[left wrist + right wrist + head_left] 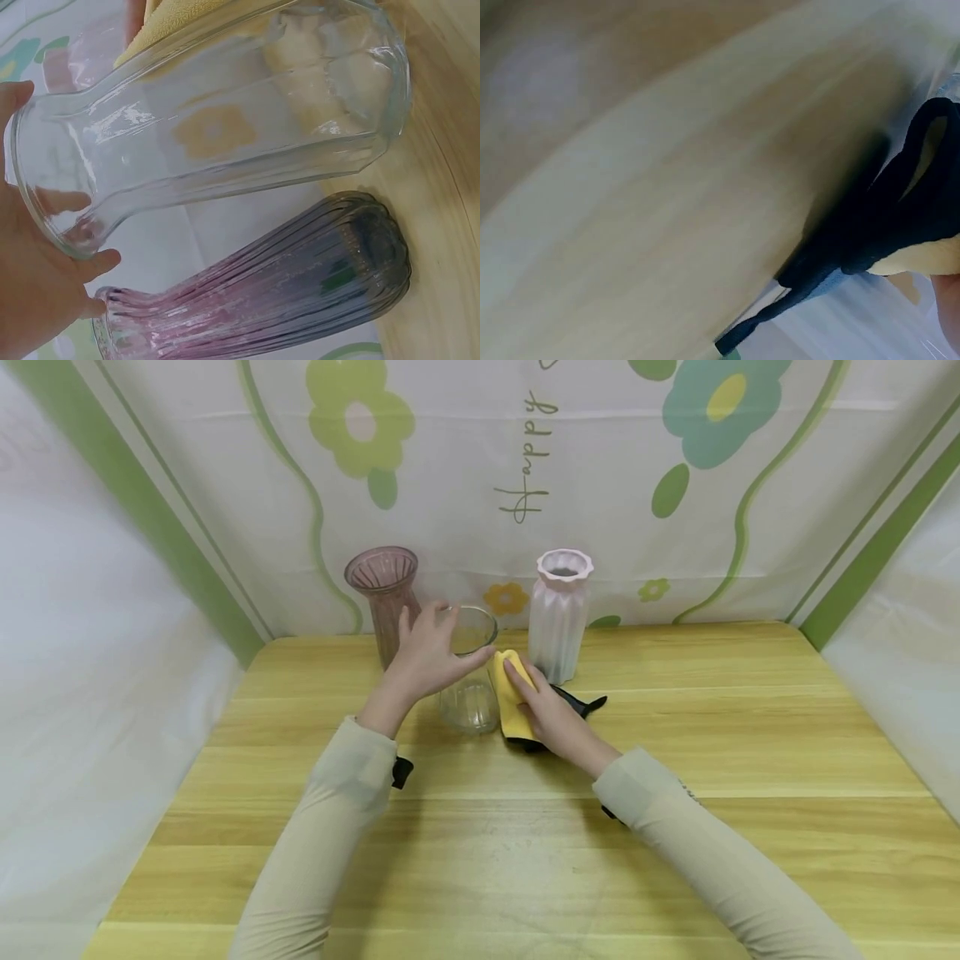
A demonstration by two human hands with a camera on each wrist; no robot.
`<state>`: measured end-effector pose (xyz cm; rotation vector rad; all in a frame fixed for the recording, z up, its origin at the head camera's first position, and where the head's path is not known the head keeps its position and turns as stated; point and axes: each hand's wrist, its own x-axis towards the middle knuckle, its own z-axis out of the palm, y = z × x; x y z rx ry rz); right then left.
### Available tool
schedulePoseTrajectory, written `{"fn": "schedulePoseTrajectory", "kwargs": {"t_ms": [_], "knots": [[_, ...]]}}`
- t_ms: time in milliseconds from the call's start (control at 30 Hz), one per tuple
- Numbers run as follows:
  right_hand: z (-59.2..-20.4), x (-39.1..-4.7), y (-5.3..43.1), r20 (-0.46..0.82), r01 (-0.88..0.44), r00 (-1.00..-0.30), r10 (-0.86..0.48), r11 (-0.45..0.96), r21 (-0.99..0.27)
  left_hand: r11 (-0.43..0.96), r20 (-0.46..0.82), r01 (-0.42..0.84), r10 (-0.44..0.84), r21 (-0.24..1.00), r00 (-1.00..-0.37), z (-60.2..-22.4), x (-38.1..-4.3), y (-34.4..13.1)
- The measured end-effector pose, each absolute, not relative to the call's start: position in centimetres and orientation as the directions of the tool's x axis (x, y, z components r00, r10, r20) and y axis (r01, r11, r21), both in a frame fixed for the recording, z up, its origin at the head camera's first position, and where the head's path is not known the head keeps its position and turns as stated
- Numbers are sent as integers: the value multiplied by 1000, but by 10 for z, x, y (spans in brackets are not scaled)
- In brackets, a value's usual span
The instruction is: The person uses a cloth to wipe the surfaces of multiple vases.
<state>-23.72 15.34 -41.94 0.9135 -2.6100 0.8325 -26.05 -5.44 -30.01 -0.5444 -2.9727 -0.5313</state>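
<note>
A clear glass vase (471,708) stands upright at the middle of the wooden table. My left hand (423,653) holds it by the flared rim, thumb on one side and fingers on the other; in the left wrist view the hand (37,281) is at the rim of the same vase (217,142). My right hand (553,720) grips a folded yellow cloth (514,717) with a black side, right beside the vase's wall. The cloth's black part (922,214) hangs loose in the right wrist view, where most of the hand is out of frame.
A ribbed purple glass vase (384,610) stands behind the left hand, partly covered by it. To the right, behind the cloth, stands a pleated pink-and-white vase (558,631). A flower-printed curtain (450,485) hangs at the table's (712,860) back edge.
</note>
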Motion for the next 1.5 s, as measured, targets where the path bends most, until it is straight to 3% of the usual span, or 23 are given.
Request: {"fn": "schedulePoseTrajectory", "kwargs": {"t_ms": [267,833,1100,1500], "knots": [[-409,-241,147,488,-662,-743,-457,604,-443,871,90,349,340,346,-936,-296,-260,-57],[-404,-244,143,471,-639,-766,-437,598,-485,824,145,384,357,415,-923,-307,-266,-63],[-416,-243,151,382,-597,-801,-460,655,-464,852,156,387,354,353,-922,-304,-265,-63],[-406,-246,145,454,-622,-782,-427,579,-527,852,89,399,393,339,-915,-299,-264,-65]]}}
